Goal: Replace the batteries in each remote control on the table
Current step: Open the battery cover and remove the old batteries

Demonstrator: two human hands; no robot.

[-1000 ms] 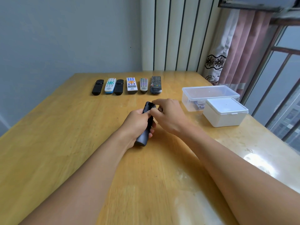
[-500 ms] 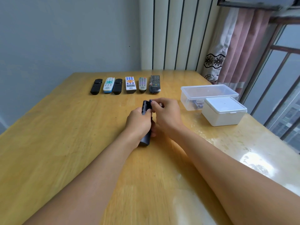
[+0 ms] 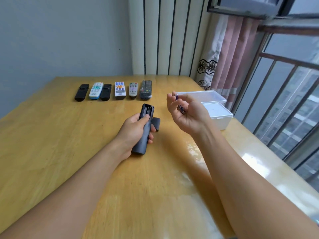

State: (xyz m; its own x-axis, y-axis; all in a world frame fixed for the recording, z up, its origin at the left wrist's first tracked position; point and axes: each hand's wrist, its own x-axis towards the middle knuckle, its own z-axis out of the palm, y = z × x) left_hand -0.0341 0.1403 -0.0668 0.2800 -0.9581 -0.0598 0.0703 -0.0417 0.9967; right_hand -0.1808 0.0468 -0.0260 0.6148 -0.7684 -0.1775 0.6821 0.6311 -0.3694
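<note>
A: Where is the dark remote (image 3: 144, 130)?
B: Gripped in the left hand (image 3: 134, 133) above the table (image 3: 51, 144), battery bay open and facing up; its cover (image 3: 156, 124) lies just right.
A: The right hand (image 3: 188, 114)?
B: Raised, palm up, loosely curled around two purple batteries (image 3: 181, 108), before the plastic boxes (image 3: 219, 114). Six remotes (image 3: 114, 90) line the far side.

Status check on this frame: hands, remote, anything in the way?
Left hand gripping dark remote, battery bay open and empty. Right hand raised, holding two purple batteries. Battery cover on table beside remote. Nothing in the way.
</note>
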